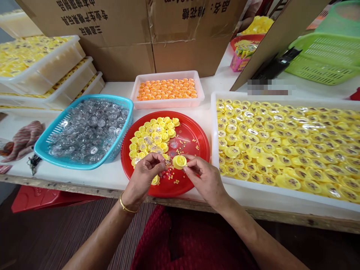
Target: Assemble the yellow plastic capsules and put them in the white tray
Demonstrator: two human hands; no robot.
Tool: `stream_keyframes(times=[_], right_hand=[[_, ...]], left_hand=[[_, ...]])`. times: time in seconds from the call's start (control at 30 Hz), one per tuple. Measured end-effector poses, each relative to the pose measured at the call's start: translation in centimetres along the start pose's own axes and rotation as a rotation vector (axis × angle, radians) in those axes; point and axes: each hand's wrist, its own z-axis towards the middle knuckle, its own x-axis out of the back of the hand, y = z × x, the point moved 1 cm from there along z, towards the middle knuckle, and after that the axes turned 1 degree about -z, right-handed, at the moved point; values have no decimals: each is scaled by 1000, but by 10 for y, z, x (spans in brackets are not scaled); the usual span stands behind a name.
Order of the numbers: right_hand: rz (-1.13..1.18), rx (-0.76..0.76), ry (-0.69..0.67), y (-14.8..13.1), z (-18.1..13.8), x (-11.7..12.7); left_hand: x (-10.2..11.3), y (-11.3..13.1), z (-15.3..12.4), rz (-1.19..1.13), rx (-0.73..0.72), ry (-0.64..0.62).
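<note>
Above a round red tray [201,140], my right hand [206,180] pinches a small yellow plastic cup [179,162] by its edge, the open side turned up. Close to its left, my left hand [146,174] is closed, thumb against fingers, on what looks like a clear plastic lid [168,163], partly hidden by the fingertips. Many small yellow cups [153,129] crowd the left half of the tray, some with clear printed lids on them. Tiny yellow and pink pieces [184,144] and a few clear discs [173,144] lie loose on the red surface.
Left stands a blue basket [129,120] of clear plastic lids. A white tray [201,93] of orange cups is behind. Right is a large white tray [215,131] of lidded yellow pieces. Stacked trays [67,56], cardboard [126,60], a green basket [317,60] and a striped cloth [25,138] surround these.
</note>
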Motion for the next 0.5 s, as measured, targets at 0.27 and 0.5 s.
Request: stream_keyframes(times=[0.27,0.5], right_hand=[[64,49,-62,4,4,-1],[194,28,-56,4,5,-3]], left_hand=[[-1,-4,3,124,-107,-25],[-3,-2,2,6,-144,14]])
